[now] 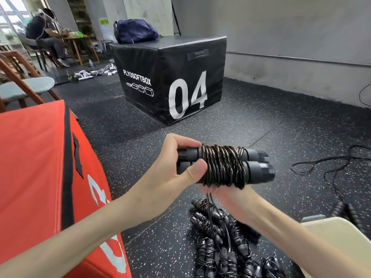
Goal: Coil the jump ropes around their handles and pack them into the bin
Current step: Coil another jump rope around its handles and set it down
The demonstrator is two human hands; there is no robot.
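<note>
A black jump rope (222, 166) is coiled tightly around its two dark grey handles, which lie side by side in front of me. My left hand (176, 167) grips the handles' left ends, thumb on top. Under the coil sits my right hand (218, 192); its fingers are hidden behind the bundle, and a short rope tail hangs down beside its palm. Below, on the floor, lies a pile of several coiled jump ropes (224, 241). An uncoiled rope (329, 167) trails across the floor at the right, its handles (345, 209) near a cream-coloured object (341, 237) at the lower right.
A red soft box (40, 177) fills the left foreground. A black plyo box marked 04 (170, 77) stands ahead with a dark blue bag (134, 31) on top. A wooden chair (26, 87) and a seated person (44, 33) are at the back left.
</note>
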